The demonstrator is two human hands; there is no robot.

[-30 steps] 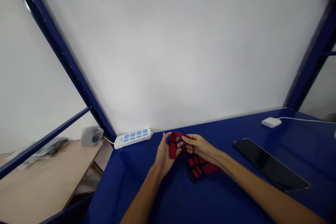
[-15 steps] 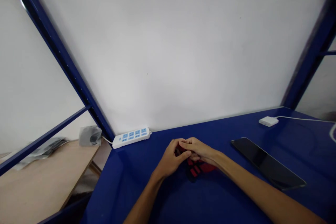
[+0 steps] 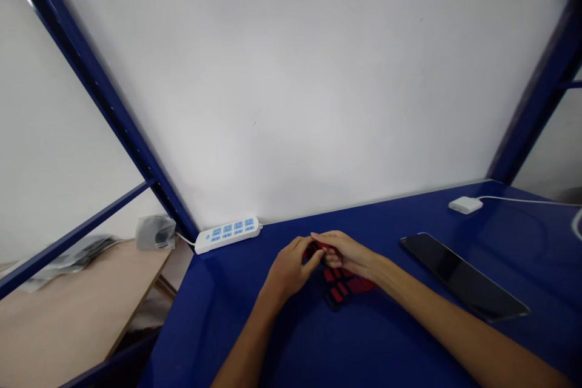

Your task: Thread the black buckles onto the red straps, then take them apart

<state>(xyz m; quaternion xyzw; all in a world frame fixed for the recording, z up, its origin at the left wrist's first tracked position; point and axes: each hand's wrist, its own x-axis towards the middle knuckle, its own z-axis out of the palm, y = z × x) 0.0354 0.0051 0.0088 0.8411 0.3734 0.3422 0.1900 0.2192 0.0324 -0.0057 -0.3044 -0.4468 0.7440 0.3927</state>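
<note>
Red-and-black webbing strap (image 3: 337, 294) toward back edge of flat blue worktop (image 3: 218, 309): left hand (image 3: 290, 268) now turned over, right hand (image 3: 346, 253) alongside, both pinching it; likely firmer hold.

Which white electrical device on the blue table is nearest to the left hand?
The long power strip with light-blue sockets; the small plain charger lies farther off, past the right hand.

Blue table (image 3: 364, 345): power strip (image 3: 228, 234), red straps (image 3: 339, 294), black device (image 3: 464, 276), adapter (image 3: 465, 205).
</note>
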